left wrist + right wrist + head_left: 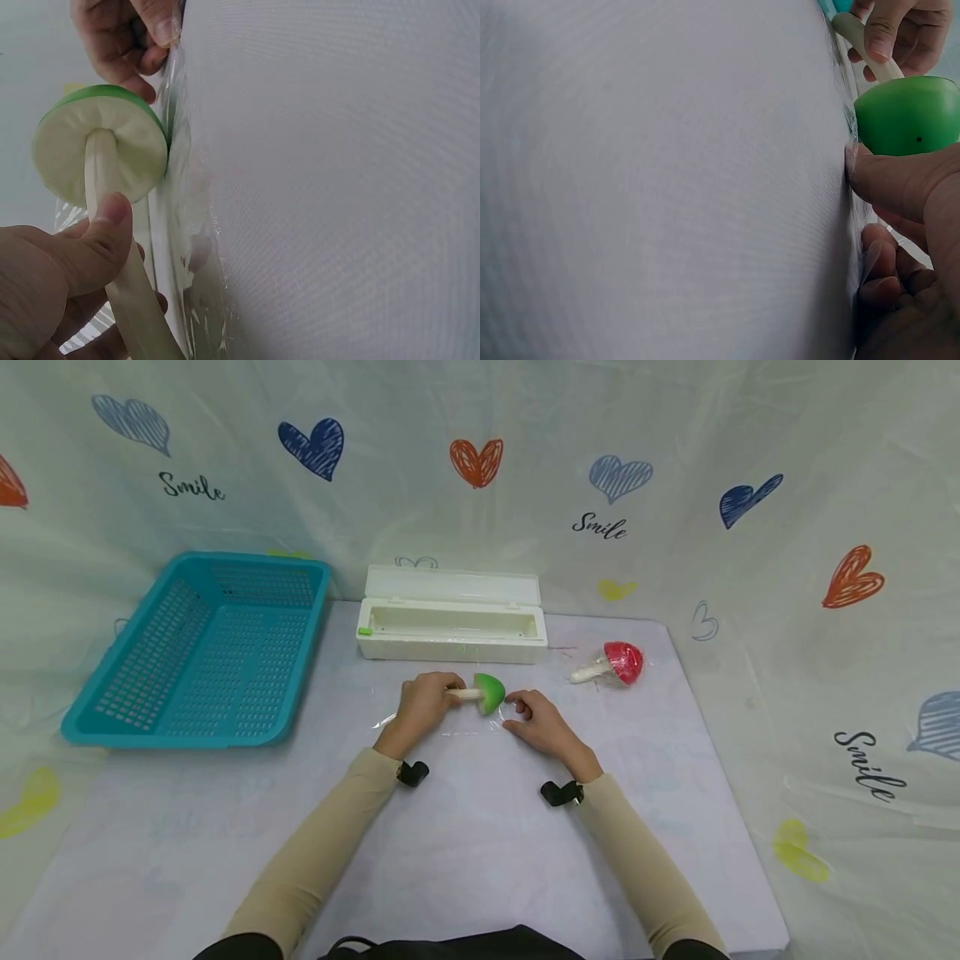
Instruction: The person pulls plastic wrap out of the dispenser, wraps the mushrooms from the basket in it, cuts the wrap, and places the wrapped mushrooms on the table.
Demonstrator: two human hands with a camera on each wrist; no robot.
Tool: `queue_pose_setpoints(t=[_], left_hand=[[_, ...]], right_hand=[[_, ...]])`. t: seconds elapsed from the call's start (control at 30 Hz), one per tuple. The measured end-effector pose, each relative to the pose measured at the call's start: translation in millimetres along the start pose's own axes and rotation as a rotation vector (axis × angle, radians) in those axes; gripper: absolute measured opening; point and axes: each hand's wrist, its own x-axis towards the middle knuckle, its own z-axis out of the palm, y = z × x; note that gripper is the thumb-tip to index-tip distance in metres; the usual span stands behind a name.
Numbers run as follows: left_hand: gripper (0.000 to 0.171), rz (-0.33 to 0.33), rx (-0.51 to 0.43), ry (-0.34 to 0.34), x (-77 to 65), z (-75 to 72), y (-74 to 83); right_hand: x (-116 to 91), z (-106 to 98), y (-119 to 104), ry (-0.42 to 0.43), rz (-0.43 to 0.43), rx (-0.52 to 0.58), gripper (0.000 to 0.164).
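Note:
My left hand (429,700) grips the pale stem of a toy mushroom with a green cap (491,693), thumb along the stem. The mushroom lies sideways, cap toward my right hand, over a sheet of clear cling film (191,247) on the table. On the other side of the cap, my right hand (542,720) has its fingers bent and pinches the film's edge, thumb tip low at the tabletop. Behind both hands stands a white cling film dispenser (450,650) with its lid raised.
A second toy mushroom with a red cap (624,662), wrapped in clear film, lies to the right. On the left stands a blue plastic basket (300,693) with holes in its walls. A curtain printed with hearts (495,518) hangs behind the white table (480,852).

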Motion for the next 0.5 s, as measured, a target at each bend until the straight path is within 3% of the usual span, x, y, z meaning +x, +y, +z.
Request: queue_pose_setpoints(t=[0.27,0.5], left_hand=[[0.017,-0.036,0.01,0.014,0.6,4.8,5.1],[0.019,-0.056,0.021,0.013,1.4,4.9,7.9]], right_hand=[[-11.2,-2.7,-0.7,0.053,-0.018,-0.007,0.044],[-30.5,-25.3,4.4,0.068,0.0,-0.067,0.042]])
